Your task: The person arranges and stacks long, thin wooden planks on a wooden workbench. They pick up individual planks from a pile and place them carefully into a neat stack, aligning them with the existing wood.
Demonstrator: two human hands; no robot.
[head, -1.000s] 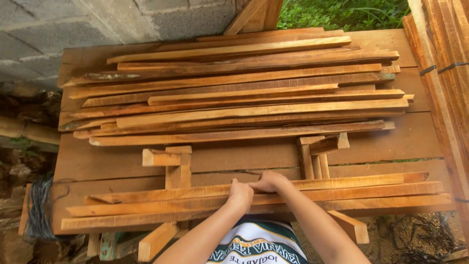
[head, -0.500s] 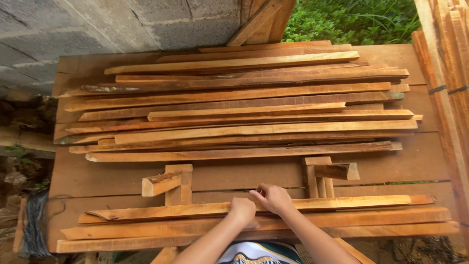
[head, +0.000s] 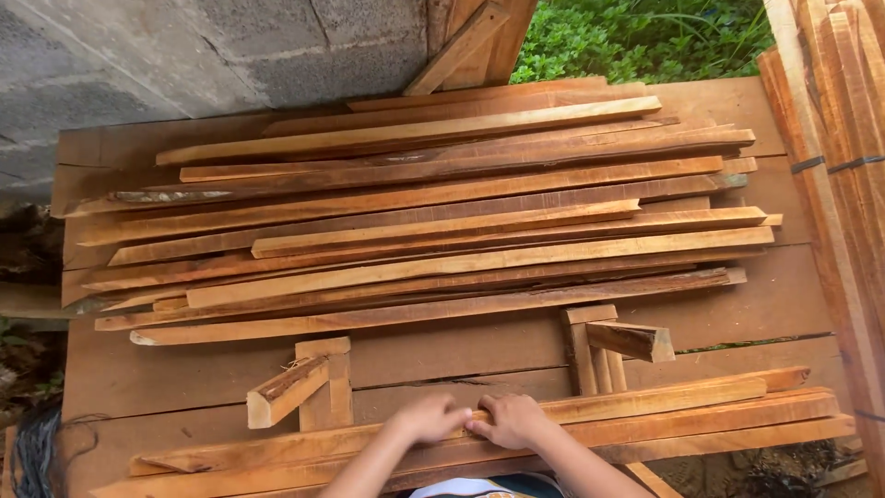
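Both my hands rest side by side on long wooden slats [head: 664, 410] that lie lengthwise along the near edge of a wooden table [head: 793, 304]. My left hand [head: 430, 417] curls over the top slat, and my right hand [head: 513, 420] grips the same slat just beside it. Behind my hands stand two small wooden stop blocks, the left block [head: 304, 387] and the right block [head: 608, 355]. Further back lies a big heap of slats [head: 442, 231].
A grey block wall [head: 212, 55] rises behind the table. Bundled slats [head: 843, 157] lean at the right edge. Green plants [head: 636, 37] show at the top right. A board [head: 461, 46] leans against the wall.
My hands have come closer together on the near slats. The view has tilted so that the table sits lower and my shirt is mostly out of frame.
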